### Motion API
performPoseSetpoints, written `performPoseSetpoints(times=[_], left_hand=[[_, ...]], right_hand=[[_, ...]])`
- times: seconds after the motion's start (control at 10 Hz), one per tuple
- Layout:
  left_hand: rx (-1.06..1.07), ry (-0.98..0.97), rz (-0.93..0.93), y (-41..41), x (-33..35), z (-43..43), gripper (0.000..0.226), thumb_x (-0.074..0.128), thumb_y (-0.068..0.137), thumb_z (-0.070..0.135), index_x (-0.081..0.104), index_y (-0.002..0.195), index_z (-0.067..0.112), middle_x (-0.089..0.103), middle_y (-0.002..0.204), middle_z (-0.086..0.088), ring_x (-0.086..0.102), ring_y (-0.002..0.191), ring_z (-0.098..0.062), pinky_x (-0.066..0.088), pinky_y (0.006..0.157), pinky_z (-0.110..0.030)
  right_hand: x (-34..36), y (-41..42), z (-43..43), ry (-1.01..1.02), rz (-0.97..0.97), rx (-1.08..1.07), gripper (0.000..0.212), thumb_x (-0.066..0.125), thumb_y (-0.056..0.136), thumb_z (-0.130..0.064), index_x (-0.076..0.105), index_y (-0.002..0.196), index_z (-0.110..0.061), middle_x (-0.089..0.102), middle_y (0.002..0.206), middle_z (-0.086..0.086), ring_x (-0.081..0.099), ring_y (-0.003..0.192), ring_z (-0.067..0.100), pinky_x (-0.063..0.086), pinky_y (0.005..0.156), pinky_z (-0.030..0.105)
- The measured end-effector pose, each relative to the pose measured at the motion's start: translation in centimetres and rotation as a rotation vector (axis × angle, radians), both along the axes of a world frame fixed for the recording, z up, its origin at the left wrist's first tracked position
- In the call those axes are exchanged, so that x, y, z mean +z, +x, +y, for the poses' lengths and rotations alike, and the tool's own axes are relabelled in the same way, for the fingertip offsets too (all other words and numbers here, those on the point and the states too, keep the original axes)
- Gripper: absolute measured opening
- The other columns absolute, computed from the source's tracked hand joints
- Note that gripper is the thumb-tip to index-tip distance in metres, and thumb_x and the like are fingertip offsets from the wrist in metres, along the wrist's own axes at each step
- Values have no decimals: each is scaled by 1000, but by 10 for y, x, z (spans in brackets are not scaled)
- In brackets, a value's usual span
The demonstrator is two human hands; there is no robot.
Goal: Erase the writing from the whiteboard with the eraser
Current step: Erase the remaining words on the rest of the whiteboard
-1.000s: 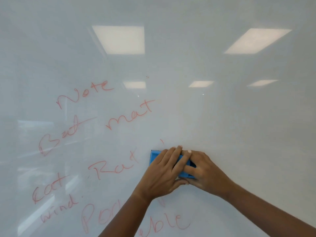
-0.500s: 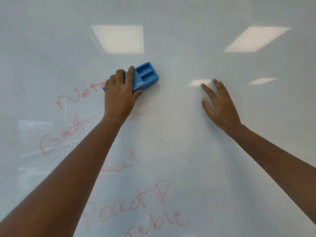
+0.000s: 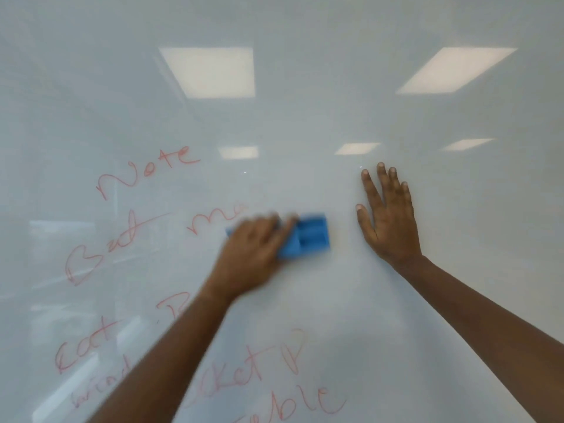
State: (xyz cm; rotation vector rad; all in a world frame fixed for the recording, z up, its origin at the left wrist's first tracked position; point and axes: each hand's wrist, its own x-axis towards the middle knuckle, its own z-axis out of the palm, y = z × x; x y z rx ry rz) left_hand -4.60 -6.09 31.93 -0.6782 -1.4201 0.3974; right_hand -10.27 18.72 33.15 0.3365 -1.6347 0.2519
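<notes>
A glossy whiteboard (image 3: 305,102) fills the view. Red handwriting (image 3: 146,169) covers its left and lower parts: "Note", "Bat", a partly wiped "mat", "Eat", "wind", "Pocket", "Table". My left hand (image 3: 253,254) is blurred with motion and presses the blue eraser (image 3: 311,236) flat against the board at centre, just right of "mat". My right hand (image 3: 387,218) lies flat on the board to the right of the eraser, fingers spread, holding nothing. My left forearm hides part of "Rat" and "Pocket".
Ceiling light panels (image 3: 210,71) reflect in the board's upper half. The right side of the whiteboard bears no writing.
My left hand took the eraser alone, swept up to "Note", then came back down and right to "mat", whose last letters are now faded. My right hand let go and rests flat on the board.
</notes>
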Motion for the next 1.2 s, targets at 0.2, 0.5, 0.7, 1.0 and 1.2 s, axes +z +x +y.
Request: performPoseSetpoints(times=[0.2,0.5,0.7,1.0,1.2], left_hand=[[38,661,-98,13,76,-22,56,59,86,27,41,131,-2,50,112,-30,48,93,-44,41,76,-50],[56,-114,-157,0,-178,10,37,22,93,9,49,117,16,44,103,-10,62,80,-20,38,78,-33],[55,397,-16,7,-35,-5,52,42,86,37,51,122,1,54,105,-23,53,82,-34,43,69,-38],[56,309,-126,3,-132,22,47,40,82,27,43,125,9,44,107,-16,49,85,-32,36,73,-40],[168,-141,-186,-4,-222,35,31,17,97,13,42,105,29,43,101,0,67,66,-1,53,56,-19]], right_hand=[[0,0,-1,-6,11,3,55,28,92,-35,31,142,-10,26,150,18,20,140,33,13,113,44],[-1,1,-2,-12,0,-1,55,28,92,-33,32,142,-10,26,150,18,21,140,33,16,113,46],[-1,1,-2,-14,11,-3,55,28,91,-32,33,141,-9,28,149,19,22,139,33,16,112,46],[-2,2,-3,-14,1,3,55,27,91,-31,32,141,-9,27,150,19,21,139,34,16,113,47],[-2,3,-2,-15,6,9,55,27,91,-31,33,141,-8,28,149,20,22,139,34,17,113,48]])
